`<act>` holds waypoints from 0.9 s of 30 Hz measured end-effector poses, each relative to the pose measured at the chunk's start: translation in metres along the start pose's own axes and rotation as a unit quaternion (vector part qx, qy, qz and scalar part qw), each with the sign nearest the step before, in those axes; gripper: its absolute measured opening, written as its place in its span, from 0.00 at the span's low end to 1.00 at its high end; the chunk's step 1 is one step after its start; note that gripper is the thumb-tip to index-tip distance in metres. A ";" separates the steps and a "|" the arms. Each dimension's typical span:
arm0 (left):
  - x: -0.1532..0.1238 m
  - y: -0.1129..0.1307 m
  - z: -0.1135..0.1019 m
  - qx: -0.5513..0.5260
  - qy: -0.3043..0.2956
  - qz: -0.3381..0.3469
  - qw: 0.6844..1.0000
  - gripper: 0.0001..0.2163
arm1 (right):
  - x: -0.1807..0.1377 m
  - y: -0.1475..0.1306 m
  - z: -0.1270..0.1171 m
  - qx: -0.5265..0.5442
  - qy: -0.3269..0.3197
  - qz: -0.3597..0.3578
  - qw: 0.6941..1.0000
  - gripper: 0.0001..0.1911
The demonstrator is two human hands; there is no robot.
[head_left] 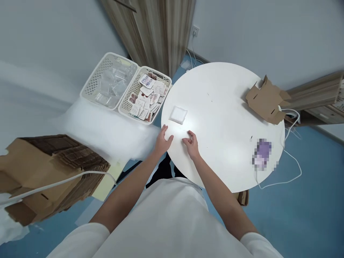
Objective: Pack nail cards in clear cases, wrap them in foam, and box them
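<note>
My left hand (pixel 163 141) is over the near left edge of the round white table (pixel 215 89), thumb and fingers apart and nothing between them. To its right, my right hand (pixel 191 144) is low over the tabletop. Its fingers are bent, with a gap between thumb and forefinger, and I see nothing in it. Just beyond both hands lies a small, flat, square white packet (pixel 178 115), apart from them. What it contains cannot be made out.
Left of the table, one white basket (pixel 88 80) holds clear plastic boxes and another (pixel 168 84) holds printed cards. A folded cardboard box (pixel 264 100) and a pixelated purple object (pixel 263 150) with a cable are at the table's right. Stacked cardboard (pixel 53 175) stands at lower left.
</note>
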State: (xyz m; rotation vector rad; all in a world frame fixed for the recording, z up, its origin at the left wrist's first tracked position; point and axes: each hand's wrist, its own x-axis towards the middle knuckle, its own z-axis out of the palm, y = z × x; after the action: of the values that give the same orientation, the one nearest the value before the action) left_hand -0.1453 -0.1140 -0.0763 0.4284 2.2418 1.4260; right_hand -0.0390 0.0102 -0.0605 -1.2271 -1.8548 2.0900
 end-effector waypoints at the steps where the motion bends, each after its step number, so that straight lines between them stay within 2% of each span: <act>1: -0.016 0.000 -0.004 0.011 0.000 -0.015 1.000 0.24 | -0.009 0.005 -0.002 -0.010 -0.003 0.003 1.000 0.30; 5: -0.090 -0.008 -0.023 0.045 -0.011 -0.078 0.996 0.16 | -0.045 0.030 -0.005 -0.053 -0.043 -0.003 0.998 0.25; 9: -0.147 -0.025 -0.041 0.042 0.045 -0.138 0.989 0.15 | -0.072 0.045 0.005 -0.133 -0.088 -0.037 0.987 0.22; 13: -0.169 -0.029 -0.054 -0.003 0.132 -0.170 0.977 0.15 | -0.082 0.042 0.027 -0.172 -0.199 -0.087 0.961 0.19; 17: -0.172 -0.020 -0.080 -0.003 0.175 -0.124 0.977 0.15 | -0.076 0.033 0.056 -0.226 -0.270 -0.122 0.928 0.14; 19: -0.174 -0.016 -0.103 0.041 0.198 -0.088 0.975 0.14 | -0.071 0.026 0.076 -0.248 -0.292 -0.145 0.912 0.13; 22: -0.183 -0.017 -0.151 0.127 0.250 -0.057 0.958 0.14 | -0.068 0.011 0.117 -0.280 -0.333 -0.183 0.882 0.12; 25: -0.198 -0.028 -0.206 0.206 0.294 -0.074 0.930 0.13 | -0.075 -0.008 0.170 -0.331 -0.366 -0.241 0.836 0.12; 27: -0.209 -0.041 -0.242 0.250 0.301 -0.107 0.914 0.14 | -0.086 -0.020 0.210 -0.368 -0.368 -0.301 0.799 0.13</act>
State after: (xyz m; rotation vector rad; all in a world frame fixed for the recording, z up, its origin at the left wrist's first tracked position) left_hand -0.0951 -0.4184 0.0175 -0.1426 3.0465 0.9305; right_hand -0.1167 -0.1988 -0.0129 0.3326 -2.9986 1.5685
